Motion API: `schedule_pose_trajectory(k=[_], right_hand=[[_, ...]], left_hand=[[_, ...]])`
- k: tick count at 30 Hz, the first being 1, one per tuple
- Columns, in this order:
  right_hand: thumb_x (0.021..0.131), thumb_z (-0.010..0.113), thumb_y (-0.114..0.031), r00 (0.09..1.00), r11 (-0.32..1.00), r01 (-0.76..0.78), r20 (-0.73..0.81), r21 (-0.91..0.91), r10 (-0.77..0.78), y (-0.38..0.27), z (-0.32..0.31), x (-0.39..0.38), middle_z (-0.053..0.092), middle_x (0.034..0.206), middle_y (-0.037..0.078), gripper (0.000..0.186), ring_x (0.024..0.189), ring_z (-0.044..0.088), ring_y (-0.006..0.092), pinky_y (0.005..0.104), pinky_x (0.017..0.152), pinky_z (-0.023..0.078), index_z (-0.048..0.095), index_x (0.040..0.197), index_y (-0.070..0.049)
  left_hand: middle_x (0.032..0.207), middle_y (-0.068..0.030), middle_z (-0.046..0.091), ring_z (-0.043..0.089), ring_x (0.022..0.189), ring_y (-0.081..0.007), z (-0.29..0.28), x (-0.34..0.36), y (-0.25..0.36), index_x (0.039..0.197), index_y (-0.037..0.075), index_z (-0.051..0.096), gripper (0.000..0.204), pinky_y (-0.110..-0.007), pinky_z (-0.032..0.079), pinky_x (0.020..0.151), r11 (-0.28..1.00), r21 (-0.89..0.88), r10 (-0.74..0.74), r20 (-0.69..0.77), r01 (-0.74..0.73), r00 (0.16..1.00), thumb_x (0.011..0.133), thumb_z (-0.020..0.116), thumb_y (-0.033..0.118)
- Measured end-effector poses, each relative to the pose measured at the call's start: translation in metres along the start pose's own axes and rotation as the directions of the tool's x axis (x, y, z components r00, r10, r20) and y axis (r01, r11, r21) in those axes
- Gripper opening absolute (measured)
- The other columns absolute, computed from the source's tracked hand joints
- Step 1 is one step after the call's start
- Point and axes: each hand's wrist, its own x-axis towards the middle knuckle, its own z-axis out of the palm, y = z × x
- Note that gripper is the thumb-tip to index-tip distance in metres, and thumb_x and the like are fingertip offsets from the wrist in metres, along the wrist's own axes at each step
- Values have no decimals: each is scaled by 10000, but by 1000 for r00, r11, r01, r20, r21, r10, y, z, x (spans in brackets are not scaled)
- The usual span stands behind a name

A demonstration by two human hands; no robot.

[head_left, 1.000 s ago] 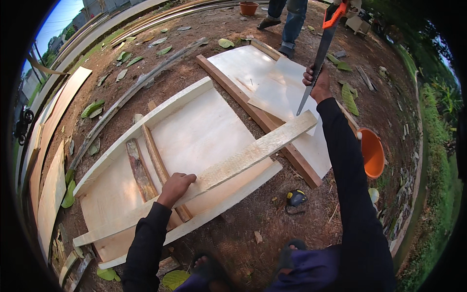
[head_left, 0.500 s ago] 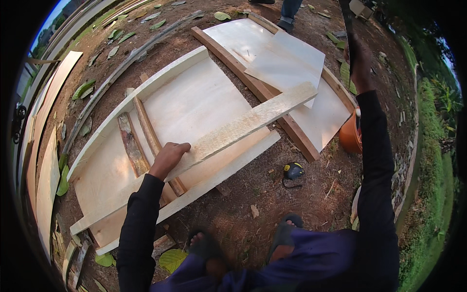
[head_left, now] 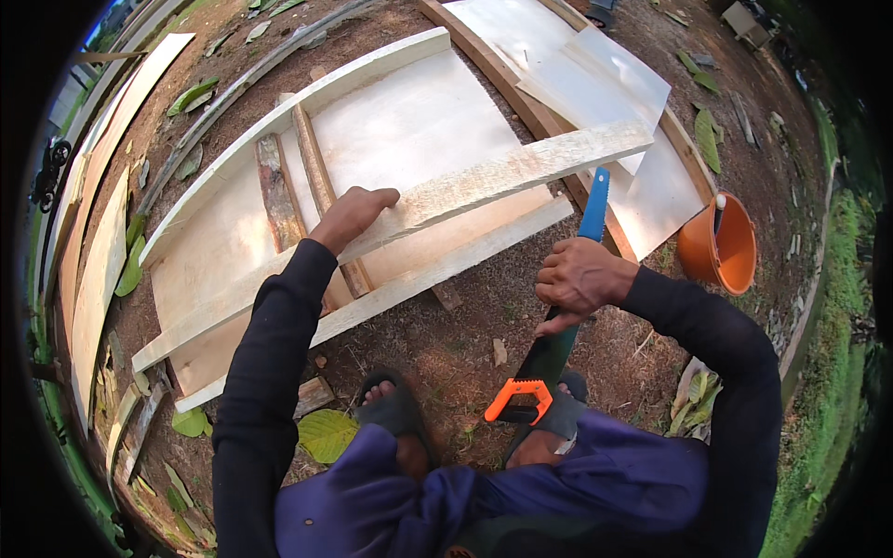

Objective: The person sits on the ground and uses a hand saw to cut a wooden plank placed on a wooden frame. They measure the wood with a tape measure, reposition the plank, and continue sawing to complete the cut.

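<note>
My left hand (head_left: 354, 219) grips a long pale wooden plank (head_left: 521, 167) from above, its fingers curled over the edge. The plank lies slantwise across a wooden frame with a light plywood sheet (head_left: 409, 121) in it. My right hand (head_left: 586, 279) is closed around the blade of a handsaw (head_left: 549, 358). The saw's orange and black handle is toward my feet, and its blue tip points up beside the plank's right end. I cannot tell whether the tip touches the plank.
Two rough sticks (head_left: 279, 195) cross the frame. A second white panel with a brown beam (head_left: 502, 79) lies beyond it. An orange bucket (head_left: 712, 244) stands at the right. Long boards (head_left: 102, 288) lie at the left, and leaves dot the soil. Another person's foot (head_left: 600, 14) shows at the top.
My right hand has come down and left from the right edge, bringing the saw in front of me. My left hand stays on the plank. The tape measure on the soil is now hidden.
</note>
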Motion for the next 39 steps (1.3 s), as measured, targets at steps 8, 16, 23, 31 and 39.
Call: schedule_pose_trajectory(k=[8,16,23,31,39], right_hand=[[860,649,-672,985,984,173,-14,-53,-174,-8,21,24,638,676,30,609,694,649,241,376,691,499,641,657,-98],[849,688,-558,963,937,268,84,-225,-255,3,-20,71,639,769,-12,461,865,625,184,365,815,490,679,696,-124],[874,722,-210,937,992,-23,-344,125,66,-69,25,14,568,888,53,201,840,620,214,359,782,532,580,793,-94],[867,684,-171,821,816,-545,-71,193,566,-208,167,-5,626,1279,190,524,1125,630,304,408,959,522,557,1329,41],[746,801,-188,770,554,-616,278,561,575,-210,111,-27,614,1128,212,585,1085,606,409,479,908,506,548,1233,13]], left_hand=[[1139,-195,737,641,1079,-254,1,-6,-3,1150,-120,706,557,-345,460,982,1000,10,-20,-35,20,999,990,595,403],[1099,-142,735,628,1045,-219,-2,-1,-9,1115,-103,708,519,-347,456,974,1000,-13,-16,-4,16,1000,990,587,386],[1000,-151,717,611,957,-215,1,-2,-13,1072,-98,705,515,-357,462,906,1000,-7,10,-18,-10,1000,975,597,397],[804,-226,689,615,743,-266,5,2,-15,976,-84,712,552,-420,492,742,994,-15,106,-47,-107,993,927,614,457],[897,-267,710,682,824,-386,-9,9,-30,1086,48,748,398,-466,517,784,959,193,197,67,-206,978,961,586,390]])
